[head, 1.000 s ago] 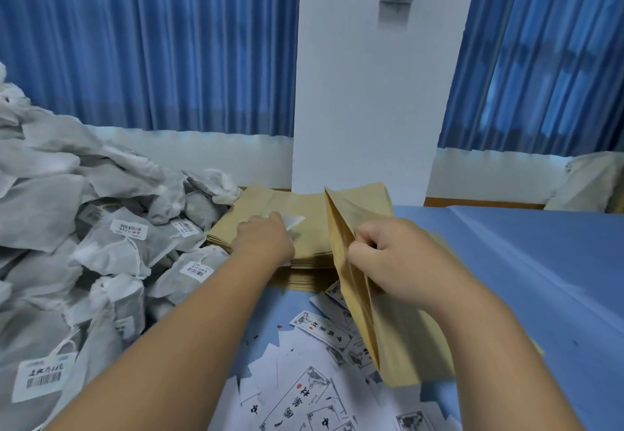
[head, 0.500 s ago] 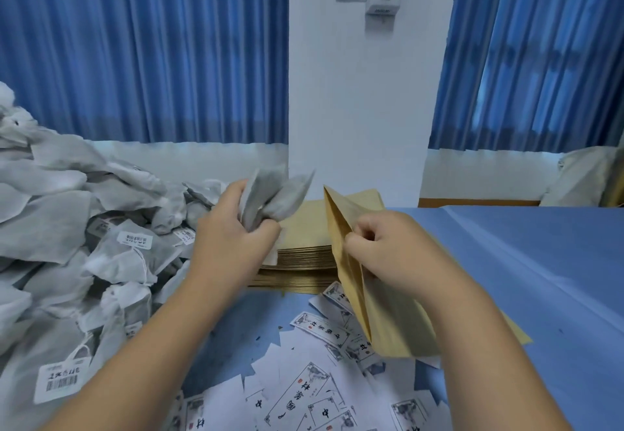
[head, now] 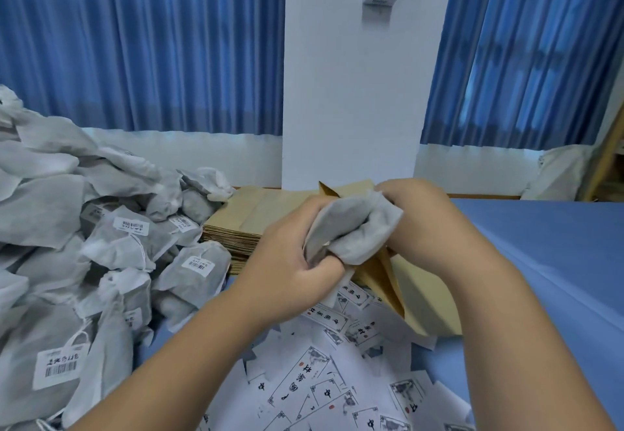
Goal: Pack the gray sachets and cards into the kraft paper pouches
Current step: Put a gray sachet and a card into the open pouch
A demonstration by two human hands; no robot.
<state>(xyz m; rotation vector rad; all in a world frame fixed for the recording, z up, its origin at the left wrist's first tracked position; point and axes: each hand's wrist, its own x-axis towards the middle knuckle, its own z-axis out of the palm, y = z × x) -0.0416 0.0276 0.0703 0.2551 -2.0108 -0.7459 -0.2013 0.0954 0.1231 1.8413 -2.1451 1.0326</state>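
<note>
Centrally, gray sachets bunched at kraft pouch mouth

The sachet heap blocks left; tabletop right seems passable.

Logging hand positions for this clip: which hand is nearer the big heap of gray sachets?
Left. The left hand, gripping sachets, sits just right of the heap; the right hand, holding the open pouch, is farther right.

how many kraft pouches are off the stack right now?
1: the kraft pouch, its top held by the right hand, with the left hand gripping gray sachets at its mouth. The rest lie flat in the stack behind; hands may hide more.
</note>
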